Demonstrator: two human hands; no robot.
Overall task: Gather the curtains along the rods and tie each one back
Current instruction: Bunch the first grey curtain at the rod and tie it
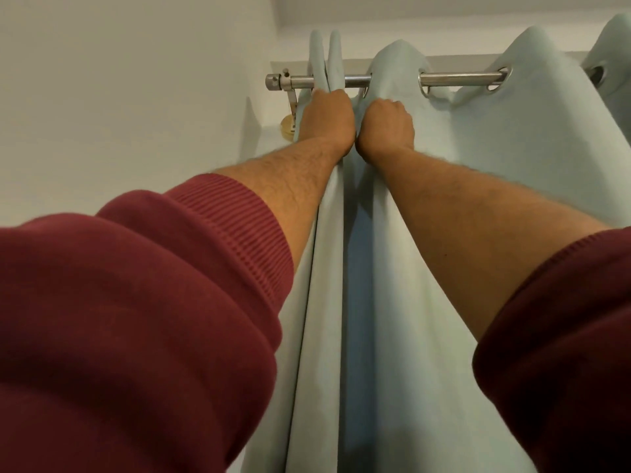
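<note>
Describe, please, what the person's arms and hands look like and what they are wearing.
Both arms wear dark red sleeves with ribbed cuffs, pushed up so the forearms are bare. The left hand and right hand are bare, with no gloves or watch visible.

The metal rod (457, 79) above me is running level across the top of the window, carrying the pale green curtain (512, 138) by its steel eyelets (424, 84). Near the rod's left end cap, the folds are sitting bunched tight together; further right, the cloth is hanging in wider loops. A bracket (292, 100) is holding the rod's left end to the wall (136, 97).
</note>
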